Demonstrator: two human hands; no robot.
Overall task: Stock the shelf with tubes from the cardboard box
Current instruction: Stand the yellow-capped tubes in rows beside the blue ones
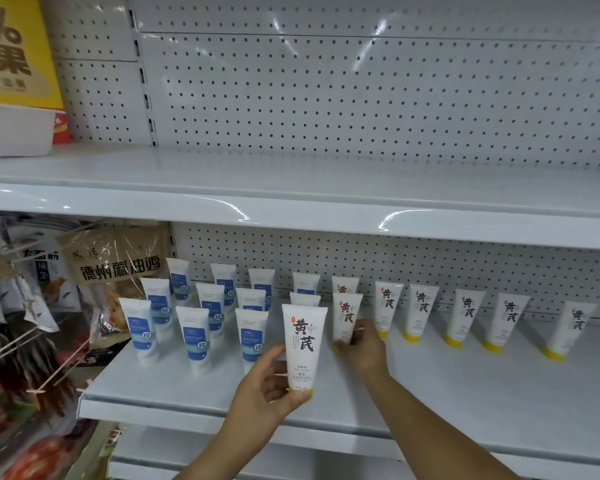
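Tubes are the job, and nearest me my left hand (269, 382) has its fingers clamped round a yellow-capped tube (303, 348), cap down and label facing out, held just above the front of the shelf (465, 393) so it can start a front row. A little farther in, my right hand (361, 344) closes its fingers on a second yellow tube (347, 317), steadying it upright on its cap. Beyond stand blue-label tubes (198, 334) to the left and more yellow-capped ones (465, 313) along the pegboard back (430, 265), sorted by kind. No cardboard box shows.
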